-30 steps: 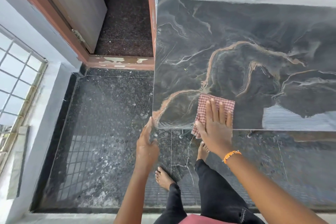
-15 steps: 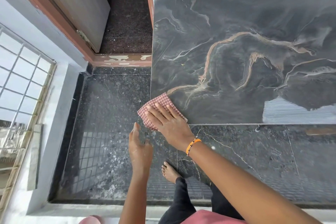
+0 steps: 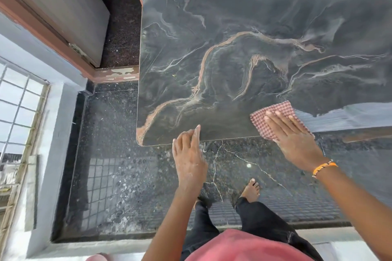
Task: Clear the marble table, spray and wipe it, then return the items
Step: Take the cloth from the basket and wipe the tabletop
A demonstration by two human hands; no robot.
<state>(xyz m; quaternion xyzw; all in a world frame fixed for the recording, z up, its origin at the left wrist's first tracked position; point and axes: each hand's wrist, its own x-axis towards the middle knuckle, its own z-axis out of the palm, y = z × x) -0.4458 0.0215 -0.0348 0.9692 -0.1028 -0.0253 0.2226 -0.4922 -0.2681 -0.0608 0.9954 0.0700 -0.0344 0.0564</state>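
On the speckled dark floor [image 3: 118, 154] stands the dark marble table [image 3: 244, 59], its top bare except at the near edge. There the right hand [image 3: 294, 135] presses a red checked cloth [image 3: 275, 112] flat, fingers spread. The left hand [image 3: 188, 154] rests loosely open, fingertips touching that edge.

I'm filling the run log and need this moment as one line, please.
phase: wiping | right hand: flat on checked cloth at near edge of marble table | left hand: fingertips at table edge, empty | items: not returned
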